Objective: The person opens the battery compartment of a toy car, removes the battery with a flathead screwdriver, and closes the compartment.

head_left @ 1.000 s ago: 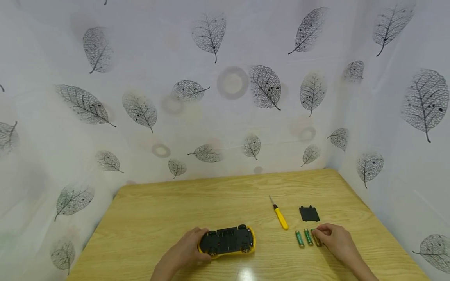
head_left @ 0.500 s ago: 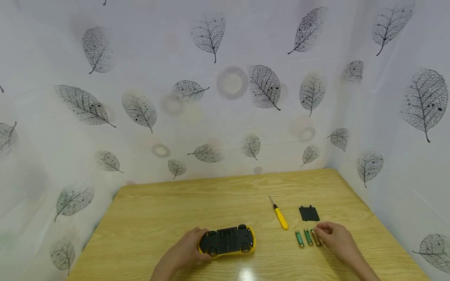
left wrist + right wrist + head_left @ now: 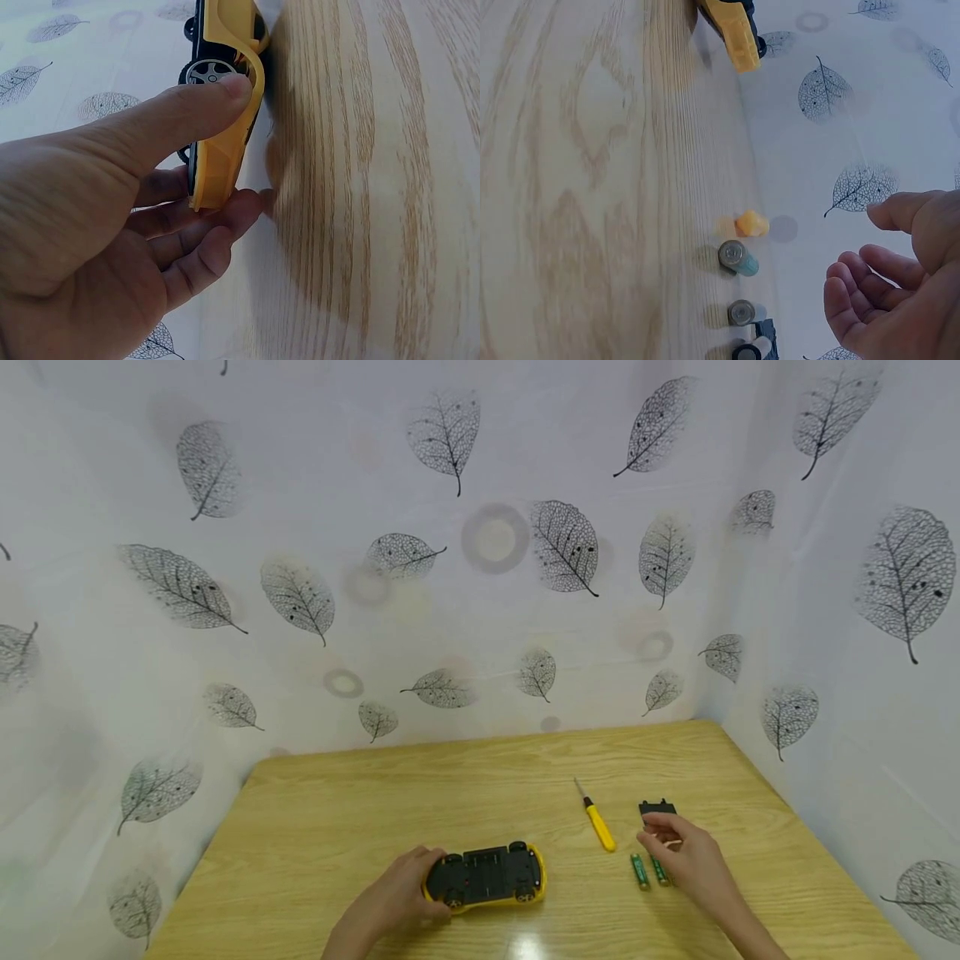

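My left hand (image 3: 393, 893) grips one end of a yellow toy car (image 3: 486, 875), which lies wheels up with an uncovered battery compartment in its black underside. In the left wrist view the thumb presses the car's side by a wheel (image 3: 212, 73), with the other fingers on the far side. My right hand (image 3: 693, 864) hovers over a row of green batteries (image 3: 640, 872). From the right wrist, its fingers (image 3: 847, 300) look loosely bent and hold nothing; three battery ends (image 3: 735, 255) stand out below. The head view hides the rightmost battery behind the hand.
A yellow-handled screwdriver (image 3: 600, 827) lies left of the batteries, its tip pointing away. Behind the right hand is a black battery cover (image 3: 655, 808), partly hidden. A leaf-printed curtain (image 3: 480, 610) surrounds the wooden table (image 3: 375, 793) at the back and sides.
The right hand has come off the rightmost battery and shifted left and slightly away, now covering part of the row and the cover. The left hand and car stay put.
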A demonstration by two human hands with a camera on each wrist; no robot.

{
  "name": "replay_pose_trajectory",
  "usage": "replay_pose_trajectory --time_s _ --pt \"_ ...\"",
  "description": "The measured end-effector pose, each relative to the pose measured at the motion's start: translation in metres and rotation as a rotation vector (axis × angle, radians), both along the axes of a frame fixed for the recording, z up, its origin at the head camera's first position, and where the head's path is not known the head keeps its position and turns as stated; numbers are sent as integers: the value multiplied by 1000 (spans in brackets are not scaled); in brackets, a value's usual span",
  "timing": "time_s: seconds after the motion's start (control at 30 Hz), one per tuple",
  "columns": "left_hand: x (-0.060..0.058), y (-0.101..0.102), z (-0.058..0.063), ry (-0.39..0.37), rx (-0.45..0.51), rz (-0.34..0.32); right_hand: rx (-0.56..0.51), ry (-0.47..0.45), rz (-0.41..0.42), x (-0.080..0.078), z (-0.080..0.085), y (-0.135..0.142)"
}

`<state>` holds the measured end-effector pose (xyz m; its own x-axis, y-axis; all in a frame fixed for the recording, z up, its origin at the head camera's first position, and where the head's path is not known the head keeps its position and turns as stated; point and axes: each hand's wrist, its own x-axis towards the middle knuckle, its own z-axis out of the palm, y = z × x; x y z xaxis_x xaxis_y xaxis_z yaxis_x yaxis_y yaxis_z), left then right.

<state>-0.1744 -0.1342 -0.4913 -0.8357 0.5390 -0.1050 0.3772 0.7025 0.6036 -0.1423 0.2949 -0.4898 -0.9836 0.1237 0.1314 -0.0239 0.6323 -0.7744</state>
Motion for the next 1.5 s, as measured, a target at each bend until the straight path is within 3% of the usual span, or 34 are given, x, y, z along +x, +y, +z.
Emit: replay_pose_trajectory --time_s 0.23,0.43,0.83,1.07,1.5 --pt "0 1 0 -14 -11 10 -57 37 19 3 7 -15" --pt "-1 1 0 -27 -5 13 -24 85 21 3 11 -15" --pt "-1 0 -2 -9 -7 6 -13 73 -2 -11 7 8" --pt "-2 0 -2 -18 -12 8 89 92 -31 -22 -3 23" --pt "-2 -1 -4 -11 5 -1 122 -82 -42 -29 -8 38"
